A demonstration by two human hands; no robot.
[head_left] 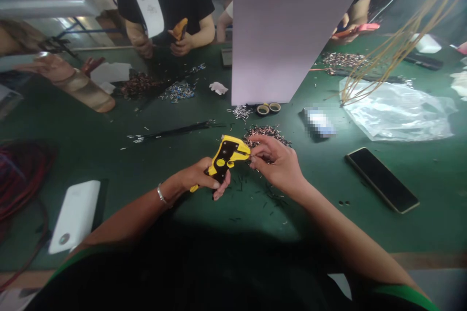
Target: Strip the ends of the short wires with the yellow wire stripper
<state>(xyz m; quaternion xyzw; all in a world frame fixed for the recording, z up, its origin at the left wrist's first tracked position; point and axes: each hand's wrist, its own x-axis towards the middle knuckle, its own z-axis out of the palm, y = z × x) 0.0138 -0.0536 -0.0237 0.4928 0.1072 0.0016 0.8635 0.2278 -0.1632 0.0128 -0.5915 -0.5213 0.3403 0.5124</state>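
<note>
Green worktable [109,155], pale upright panel [284,24], bright daylight behind

A small assembly workshop, by the look of it. The green tabletop [109,155] carries heaps of cut wire pieces [266,133], loose terminals [178,91] and tape rolls [268,108]. Other people sit at the same tabletop, one gripping a yellow crimping tool [180,29].
</note>
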